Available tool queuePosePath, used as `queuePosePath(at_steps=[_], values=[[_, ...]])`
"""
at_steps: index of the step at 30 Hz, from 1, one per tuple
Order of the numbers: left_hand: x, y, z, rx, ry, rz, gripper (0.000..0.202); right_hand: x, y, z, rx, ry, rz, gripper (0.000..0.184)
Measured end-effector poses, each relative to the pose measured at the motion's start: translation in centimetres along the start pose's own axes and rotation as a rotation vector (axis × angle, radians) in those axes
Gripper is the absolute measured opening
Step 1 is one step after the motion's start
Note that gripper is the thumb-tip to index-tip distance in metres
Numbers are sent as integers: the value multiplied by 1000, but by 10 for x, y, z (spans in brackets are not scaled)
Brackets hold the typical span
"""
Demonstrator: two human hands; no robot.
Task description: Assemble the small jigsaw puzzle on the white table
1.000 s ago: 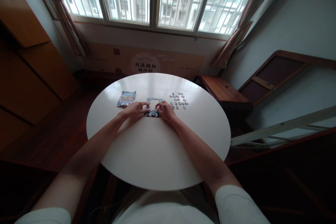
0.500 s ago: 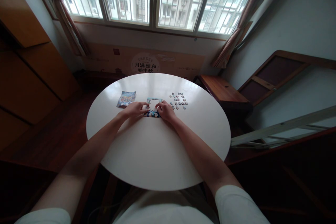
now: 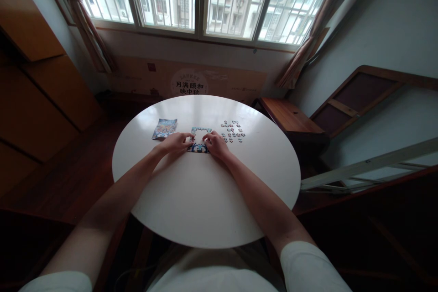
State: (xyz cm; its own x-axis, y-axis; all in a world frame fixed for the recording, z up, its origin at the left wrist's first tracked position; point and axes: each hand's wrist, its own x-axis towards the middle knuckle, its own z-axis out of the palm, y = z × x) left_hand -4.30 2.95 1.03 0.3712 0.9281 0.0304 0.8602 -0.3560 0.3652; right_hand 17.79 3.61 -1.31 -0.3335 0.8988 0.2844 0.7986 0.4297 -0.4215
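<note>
A partly assembled jigsaw puzzle [image 3: 198,148] lies on the white round table [image 3: 205,200], its blue lower part and border joined around an open middle. At its left edge, my left hand [image 3: 176,142] rests with index finger and thumb a little apart, touching the border. My right hand [image 3: 216,144] is over the puzzle's right side, fingertips pinched together at the open middle. Whatever those fingertips hold is too small to make out. Several loose puzzle pieces [image 3: 234,135] are spread right of my right hand.
A colourful printed packet or sheet [image 3: 164,128] lies on the table's left side. Beyond the table are a printed banner [image 3: 219,80] and barred windows. To the right stand a wooden bench [image 3: 290,116] and a pale metal rail [image 3: 369,171]; orange cabinets [image 3: 61,96] are at left.
</note>
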Motion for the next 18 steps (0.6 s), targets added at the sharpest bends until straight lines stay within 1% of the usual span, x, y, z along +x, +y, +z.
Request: queuePosePath(at_steps=[12,18], values=[[-1,3,-3,0,-2,1,54,0,-1,-2,-3,-8,0,25],[0,0,0,0,-6,12,54,-1,-2,-2,0,-2,4,25]])
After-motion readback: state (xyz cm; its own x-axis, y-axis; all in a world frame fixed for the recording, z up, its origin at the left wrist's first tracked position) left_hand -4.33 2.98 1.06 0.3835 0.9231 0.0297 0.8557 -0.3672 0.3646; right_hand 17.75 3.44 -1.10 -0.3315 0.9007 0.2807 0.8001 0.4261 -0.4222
